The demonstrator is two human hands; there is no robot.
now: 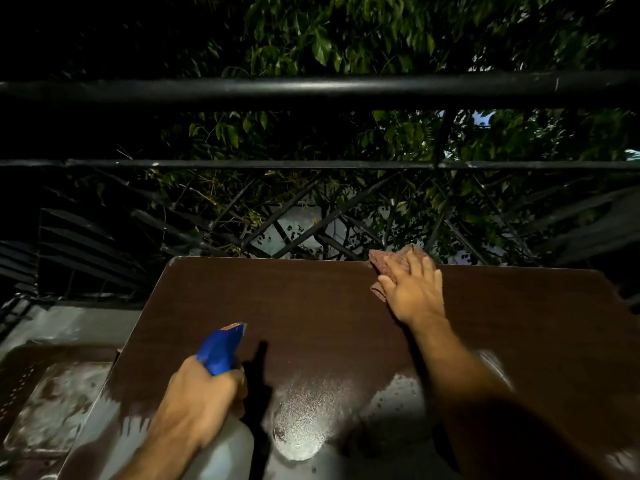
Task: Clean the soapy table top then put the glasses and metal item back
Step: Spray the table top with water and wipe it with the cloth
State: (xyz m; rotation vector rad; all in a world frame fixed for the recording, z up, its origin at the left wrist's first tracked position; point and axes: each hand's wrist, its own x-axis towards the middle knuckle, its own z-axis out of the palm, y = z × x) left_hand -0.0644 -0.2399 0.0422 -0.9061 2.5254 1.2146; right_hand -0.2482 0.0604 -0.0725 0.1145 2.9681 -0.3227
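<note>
A dark brown table top (311,299) fills the lower middle of the head view. Wet, soapy droplets (304,410) glisten on its near part. My left hand (204,393) grips a spray bottle (221,348) with a blue trigger head and a pale body, held over the near left of the table. My right hand (414,292) lies flat with straight fingers on a reddish-brown cloth (388,261), pressing it to the table's far edge. No glasses or metal item are in view.
A black metal railing (311,90) with a lattice panel stands just beyond the table, with leafy branches (346,39) behind it. A wet brown surface (52,403) lies lower at the left. It is dark all around.
</note>
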